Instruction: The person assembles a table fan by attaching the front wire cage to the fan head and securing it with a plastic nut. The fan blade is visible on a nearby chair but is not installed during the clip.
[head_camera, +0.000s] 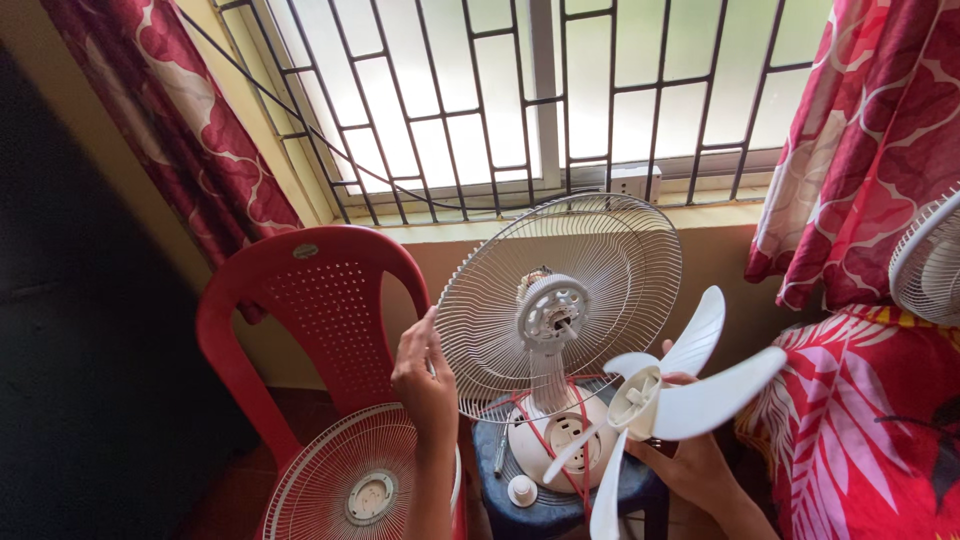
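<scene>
Where left hand (425, 385) touching rear grille (560, 300) rim

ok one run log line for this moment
left hand: on rear fan grille rim | right hand: holds white fan blade | front grille: on red chair

fan body: the fan body (545, 420) stands on the stool (520, 505), at centre.
rear guard: the rear guard (500, 300) rises on the fan body, in front of the window (540, 90).
left hand: the left hand (425, 380) touches the rear guard's left rim.
blade: the blade (665, 395) sits in the right hand (690, 460), right of and nearer than the fan body.
front guard: the front guard (340, 480) lies on the chair (320, 300), left of the stool.
cap: the cap (521, 490) lies on the stool, near the fan body.
second fan: the second fan (930, 260) stands at the far right edge.
</scene>
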